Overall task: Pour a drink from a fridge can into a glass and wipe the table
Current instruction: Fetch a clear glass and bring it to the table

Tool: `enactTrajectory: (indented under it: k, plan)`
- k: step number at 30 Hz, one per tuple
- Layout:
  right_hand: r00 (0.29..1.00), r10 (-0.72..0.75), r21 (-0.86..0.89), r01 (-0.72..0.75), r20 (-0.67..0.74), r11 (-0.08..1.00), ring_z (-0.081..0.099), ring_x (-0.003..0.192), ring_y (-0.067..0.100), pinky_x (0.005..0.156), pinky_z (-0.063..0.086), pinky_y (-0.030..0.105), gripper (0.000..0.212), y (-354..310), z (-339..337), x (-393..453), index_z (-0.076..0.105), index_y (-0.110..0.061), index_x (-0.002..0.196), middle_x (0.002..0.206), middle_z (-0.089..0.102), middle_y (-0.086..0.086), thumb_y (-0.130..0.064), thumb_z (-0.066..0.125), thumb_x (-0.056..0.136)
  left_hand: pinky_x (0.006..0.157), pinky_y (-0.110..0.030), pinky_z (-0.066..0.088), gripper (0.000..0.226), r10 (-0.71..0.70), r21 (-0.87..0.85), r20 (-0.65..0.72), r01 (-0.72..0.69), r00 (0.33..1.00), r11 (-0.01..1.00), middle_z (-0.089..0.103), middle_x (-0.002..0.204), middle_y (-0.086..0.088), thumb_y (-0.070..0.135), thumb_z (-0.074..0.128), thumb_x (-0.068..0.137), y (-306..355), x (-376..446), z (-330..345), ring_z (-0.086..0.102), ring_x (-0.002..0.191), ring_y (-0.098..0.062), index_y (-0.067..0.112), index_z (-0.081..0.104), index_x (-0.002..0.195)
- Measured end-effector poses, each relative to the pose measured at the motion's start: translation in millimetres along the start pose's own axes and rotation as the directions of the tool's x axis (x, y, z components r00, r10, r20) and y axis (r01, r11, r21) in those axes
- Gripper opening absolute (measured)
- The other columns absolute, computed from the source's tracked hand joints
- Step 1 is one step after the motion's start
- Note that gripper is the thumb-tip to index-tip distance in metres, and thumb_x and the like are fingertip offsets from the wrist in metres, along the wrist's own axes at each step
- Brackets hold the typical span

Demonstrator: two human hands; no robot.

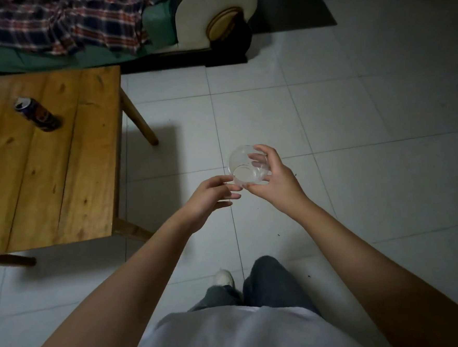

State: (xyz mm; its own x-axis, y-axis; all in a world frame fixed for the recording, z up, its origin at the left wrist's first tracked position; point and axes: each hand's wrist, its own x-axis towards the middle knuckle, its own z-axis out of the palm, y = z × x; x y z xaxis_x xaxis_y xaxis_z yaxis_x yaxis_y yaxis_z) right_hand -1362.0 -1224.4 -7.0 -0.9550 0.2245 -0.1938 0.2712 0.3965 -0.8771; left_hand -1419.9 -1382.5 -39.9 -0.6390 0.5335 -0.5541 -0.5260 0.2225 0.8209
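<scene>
A clear empty glass is held over the floor, right of the table, with my right hand wrapped around its right side and base. My left hand is just left of the glass with its fingers spread, fingertips touching or nearly touching the lower rim. A dark drink can stands upright on the far left part of the wooden table, well away from both hands.
The table stands on a white tiled floor at the left. Behind it is a bed with a plaid blanket and a cream seat or cushion. A dark mat lies at the far right. My legs and shoe are below.
</scene>
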Motion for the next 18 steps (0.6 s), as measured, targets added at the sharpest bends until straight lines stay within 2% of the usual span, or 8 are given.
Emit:
enactTrajectory:
  k: [6, 9, 13, 18]
  plan:
    - [0.998, -0.011, -0.006, 0.012, 0.066, 1.000, 0.051, 0.112, 0.012, 0.096, 0.044, 0.028, 0.077, -2, -19, 88, 0.032, -0.024, 0.133, 0.133, 0.049, -0.005, -0.016, 0.077, 0.072, 0.091, -0.032, 0.048, 0.035, -0.020, -0.035, -0.052, 0.018, 0.998, 0.999, 0.067, 0.113, -0.009, 0.009, 0.053, 0.089, 37, 68, -16, 0.065, 0.103, -0.021, 0.007, 0.052, 0.123]
    - [0.993, -0.037, -0.018, 0.040, 0.112, 0.999, 0.048, 0.115, 0.008, 0.095, 0.042, 0.023, 0.076, -4, -32, 140, 0.032, -0.022, 0.133, 0.132, 0.049, -0.004, -0.016, 0.077, 0.072, 0.093, -0.035, 0.047, 0.034, -0.007, -0.048, -0.095, 0.003, 0.995, 0.999, 0.065, 0.116, -0.011, 0.010, 0.054, 0.088, 63, 105, -23, 0.064, 0.104, -0.022, 0.004, 0.053, 0.122]
    - [0.977, -0.075, -0.021, 0.081, 0.198, 0.996, 0.047, 0.119, 0.010, 0.095, 0.041, 0.021, 0.077, -17, -49, 212, 0.031, -0.021, 0.134, 0.133, 0.049, -0.002, -0.016, 0.077, 0.072, 0.092, -0.034, 0.047, 0.047, 0.003, -0.099, -0.170, -0.021, 0.986, 0.995, 0.065, 0.115, -0.011, 0.017, 0.059, 0.075, 103, 149, -32, 0.064, 0.103, -0.021, 0.002, 0.054, 0.119]
    - [0.942, -0.147, -0.046, 0.169, 0.303, 0.985, 0.049, 0.119, 0.012, 0.094, 0.041, 0.021, 0.077, -42, -54, 287, 0.031, -0.022, 0.134, 0.132, 0.049, -0.003, -0.018, 0.077, 0.072, 0.092, -0.034, 0.047, 0.040, 0.027, -0.162, -0.269, -0.073, 0.963, 0.984, 0.065, 0.116, -0.010, 0.014, 0.057, 0.084, 137, 187, -55, 0.064, 0.104, -0.020, 0.005, 0.052, 0.123]
